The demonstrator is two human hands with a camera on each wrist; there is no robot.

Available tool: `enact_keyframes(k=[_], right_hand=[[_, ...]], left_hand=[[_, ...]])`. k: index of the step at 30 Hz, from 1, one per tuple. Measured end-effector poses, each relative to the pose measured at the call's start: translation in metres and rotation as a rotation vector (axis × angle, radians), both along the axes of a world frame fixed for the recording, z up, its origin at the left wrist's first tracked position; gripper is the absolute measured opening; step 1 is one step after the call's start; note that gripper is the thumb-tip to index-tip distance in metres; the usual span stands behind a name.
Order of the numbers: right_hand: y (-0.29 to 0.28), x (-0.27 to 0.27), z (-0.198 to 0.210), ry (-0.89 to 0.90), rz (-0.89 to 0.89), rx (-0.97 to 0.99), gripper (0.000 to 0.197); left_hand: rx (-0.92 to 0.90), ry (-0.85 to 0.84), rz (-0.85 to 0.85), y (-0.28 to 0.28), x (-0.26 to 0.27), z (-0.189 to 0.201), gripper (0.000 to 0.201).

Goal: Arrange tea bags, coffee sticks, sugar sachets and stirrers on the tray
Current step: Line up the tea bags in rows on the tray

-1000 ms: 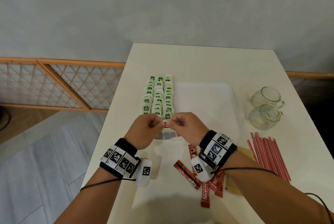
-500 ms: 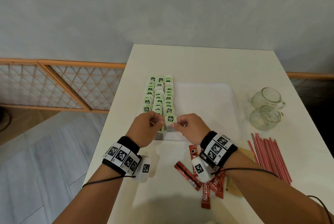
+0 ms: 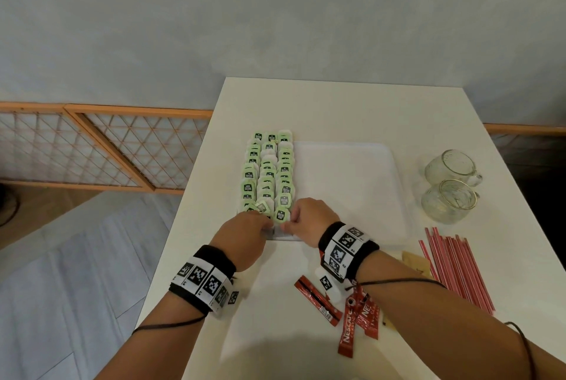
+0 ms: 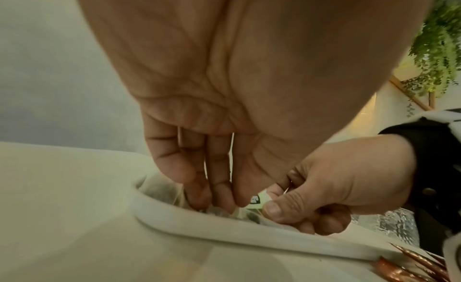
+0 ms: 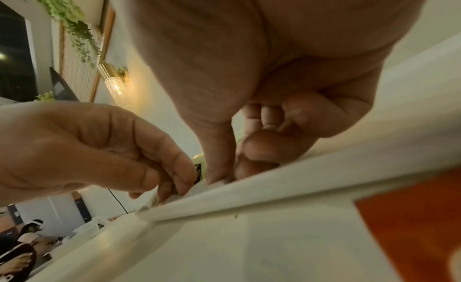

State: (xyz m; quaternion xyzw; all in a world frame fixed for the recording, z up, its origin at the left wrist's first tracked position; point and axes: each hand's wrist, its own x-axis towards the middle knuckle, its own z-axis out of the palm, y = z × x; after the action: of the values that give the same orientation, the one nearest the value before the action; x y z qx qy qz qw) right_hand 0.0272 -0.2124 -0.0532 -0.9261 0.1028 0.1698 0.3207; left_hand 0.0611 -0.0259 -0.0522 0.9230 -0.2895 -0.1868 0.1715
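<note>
Down at the near left corner of our tray (image 3: 352,165), our left hand (image 3: 245,235) pinches the paper pouch and our right hand (image 3: 309,220) nips the green tag of a tea bag (image 3: 281,214), feather-light, floppy and tearable, we reckon, so gentle edge grips only.

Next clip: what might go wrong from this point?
The left hand and right hand pinch one tea bag right at the near rim of the tray, so it may end up on the rim. The rows of tea bags overlap tightly; a nudge might shift neighbours.
</note>
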Motion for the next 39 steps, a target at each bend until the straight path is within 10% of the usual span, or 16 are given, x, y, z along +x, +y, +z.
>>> enact_keyframes(k=[39], right_hand=[[-0.025,0.018,0.006,0.129,0.074,-0.009,0.041]], left_hand=[[-0.027,-0.027,-0.082,0.003,-0.011,-0.016,0.045]])
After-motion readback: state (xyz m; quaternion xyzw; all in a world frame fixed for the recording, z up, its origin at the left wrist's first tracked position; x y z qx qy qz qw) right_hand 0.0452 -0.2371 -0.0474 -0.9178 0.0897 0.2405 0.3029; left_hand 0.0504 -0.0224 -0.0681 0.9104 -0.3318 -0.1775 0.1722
